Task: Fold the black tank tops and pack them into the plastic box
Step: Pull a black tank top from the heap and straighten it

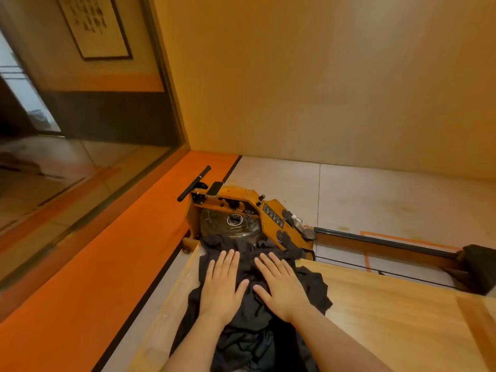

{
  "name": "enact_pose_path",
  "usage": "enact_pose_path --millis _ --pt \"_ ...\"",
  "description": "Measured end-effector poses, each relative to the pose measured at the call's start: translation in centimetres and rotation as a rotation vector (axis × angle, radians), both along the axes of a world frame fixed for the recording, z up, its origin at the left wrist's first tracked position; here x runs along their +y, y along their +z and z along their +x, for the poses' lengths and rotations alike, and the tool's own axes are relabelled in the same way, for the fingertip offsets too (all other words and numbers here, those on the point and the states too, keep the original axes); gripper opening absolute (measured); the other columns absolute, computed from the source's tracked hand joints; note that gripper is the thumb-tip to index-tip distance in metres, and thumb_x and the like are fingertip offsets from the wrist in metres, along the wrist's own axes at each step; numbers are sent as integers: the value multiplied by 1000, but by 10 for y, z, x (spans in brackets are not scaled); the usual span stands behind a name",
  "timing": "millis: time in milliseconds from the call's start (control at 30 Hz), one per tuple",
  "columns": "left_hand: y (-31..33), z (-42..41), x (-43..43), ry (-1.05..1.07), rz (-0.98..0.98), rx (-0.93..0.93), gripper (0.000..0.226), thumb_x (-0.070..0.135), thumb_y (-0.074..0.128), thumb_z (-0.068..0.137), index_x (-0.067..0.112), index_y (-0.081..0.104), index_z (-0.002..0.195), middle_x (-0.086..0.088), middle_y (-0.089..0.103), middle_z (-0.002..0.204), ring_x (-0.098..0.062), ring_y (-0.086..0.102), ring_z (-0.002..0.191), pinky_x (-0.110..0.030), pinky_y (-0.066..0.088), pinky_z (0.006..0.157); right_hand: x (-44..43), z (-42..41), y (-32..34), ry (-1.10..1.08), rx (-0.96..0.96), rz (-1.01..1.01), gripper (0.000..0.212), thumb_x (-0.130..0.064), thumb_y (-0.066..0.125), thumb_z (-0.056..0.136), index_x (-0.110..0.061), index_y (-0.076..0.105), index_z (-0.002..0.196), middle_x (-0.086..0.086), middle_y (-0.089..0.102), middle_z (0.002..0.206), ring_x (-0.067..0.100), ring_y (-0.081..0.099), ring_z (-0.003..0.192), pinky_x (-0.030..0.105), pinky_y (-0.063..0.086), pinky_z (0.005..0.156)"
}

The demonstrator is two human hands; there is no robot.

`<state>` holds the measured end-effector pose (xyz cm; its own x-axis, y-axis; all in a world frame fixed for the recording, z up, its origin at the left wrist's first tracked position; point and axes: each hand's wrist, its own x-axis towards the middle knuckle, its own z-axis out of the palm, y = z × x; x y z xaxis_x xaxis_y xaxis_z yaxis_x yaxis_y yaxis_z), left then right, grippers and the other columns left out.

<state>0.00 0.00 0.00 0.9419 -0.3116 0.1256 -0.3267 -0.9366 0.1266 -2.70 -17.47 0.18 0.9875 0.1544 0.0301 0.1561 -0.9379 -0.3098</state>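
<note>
Pressing flat with straight fingers, the left hand (222, 287) and right hand (283, 287) are resting side by side on black tank tops (252, 342) along the counter's (389, 304) left edge.

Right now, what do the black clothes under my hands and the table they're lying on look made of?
The black tank tops look like thin, soft, matte fabric, probably a knit: they bunch into loose wrinkles under the flat left hand and right hand. The table looks like light wood or wood-look laminate, smooth with faint sheen and straight grain lines; which, I cannot tell.
</note>
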Motion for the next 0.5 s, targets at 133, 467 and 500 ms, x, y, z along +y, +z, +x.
enact_pose_path --millis 133,467,500 --pt "-27 -13 17 -51 -56 143 109 73 -35 64 27 3 155 9 5 161 -9 1 149 -27 -8 116 13 -12 -18 -20 104 37 109 -71 -25 63 -26 14 154 -7 8 162 10 -3 148 23 -12 112" --pt "-17 -22 0 -37 -350 -162 67 51 10 103 24 70 93 13 67 90 -9 63 88 -24 43 90 15 -14 4 -163 -168 197 32 -36 34 103 -19 62 101 -3 63 99 17 55 98 29 39 91" --pt "-7 -21 -2 -50 -391 -179 60 49 16 103 22 68 91 13 65 89 -9 62 87 -23 39 89 12 -12 13 -166 -215 219 27 -32 38 103 -19 61 100 -3 62 96 16 55 94 30 39 89"
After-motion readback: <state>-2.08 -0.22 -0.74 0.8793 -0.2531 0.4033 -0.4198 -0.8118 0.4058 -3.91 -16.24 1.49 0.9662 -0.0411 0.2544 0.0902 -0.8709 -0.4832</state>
